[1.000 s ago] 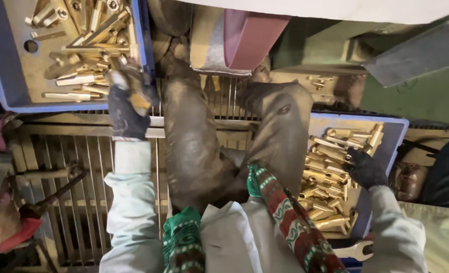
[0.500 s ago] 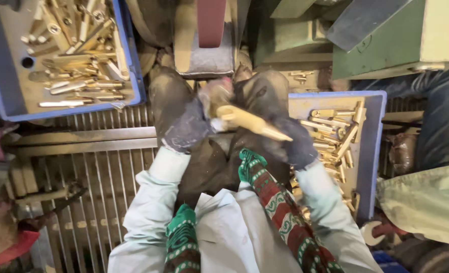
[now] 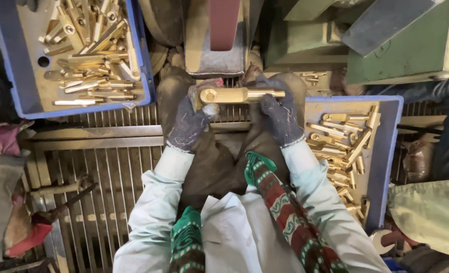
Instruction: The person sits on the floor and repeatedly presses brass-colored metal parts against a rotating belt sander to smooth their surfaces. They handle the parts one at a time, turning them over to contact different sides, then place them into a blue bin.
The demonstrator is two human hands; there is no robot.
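Between the two gloved hands, a brass rod (image 3: 239, 94), lying level and crosswise just below the sanding belt (image 3: 224, 23). Left hand (image 3: 189, 124) closed round the rod's eyelet end, thumb side pressing a pale rag (image 3: 209, 108) against it. Right hand (image 3: 280, 114) clamped on the opposite, plain end, fingers (image 3: 272, 103) curled over the top. Both in dark knit gloves, pale sleeves (image 3: 156, 202) behind the wrists. Beyond the left fingers, up and outward, a blue tray (image 3: 12, 76) holding a loose heap of brass parts (image 3: 90, 55). Just outside the right fingers, a second blue tray (image 3: 386, 151) with more brass pieces (image 3: 343, 146) piled slantwise. Under both wrists, dark trousered knees (image 3: 219, 162) over a metal grating (image 3: 98, 182). Nearer the body, a patterned red and green scarf (image 3: 285, 217) hanging down. Far beyond the right fingers, green machine housing (image 3: 401, 55).
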